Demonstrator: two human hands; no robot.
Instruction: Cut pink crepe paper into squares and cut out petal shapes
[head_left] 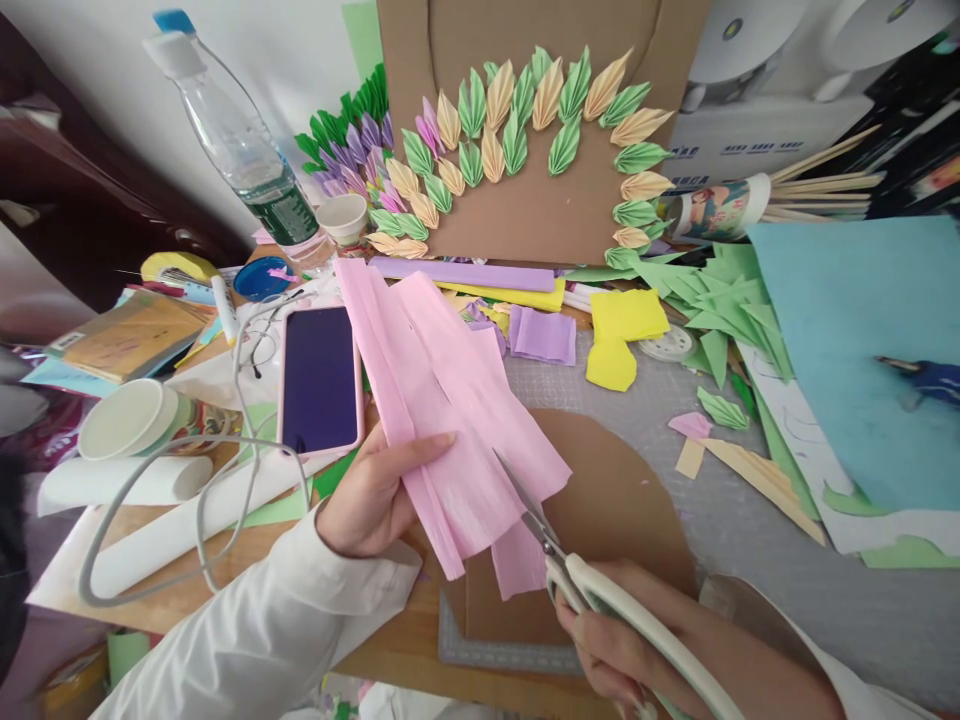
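Pink crepe paper [457, 400], folded in layers and slit lengthwise, is pinched along its left side between the thumb and fingers of my left hand [375, 495]. In my right hand [622, 630] I grip white-handled scissors [570, 575]. Their metal blades reach into the lower right of the paper, and part of them is hidden by it. A pink strip hangs below the blades. Beneath lies a piece of brown cardboard [637, 500] with a rounded edge.
Behind stands a cardboard panel [525, 220] edged with folded green and peach paper leaves. A phone [319, 380], looping white cable [259, 450] and paper cup [131, 420] lie left. Yellow crepe pieces [622, 330], green scraps [720, 300] and a blue sheet [862, 400] are right. A bottle [240, 150] stands back left.
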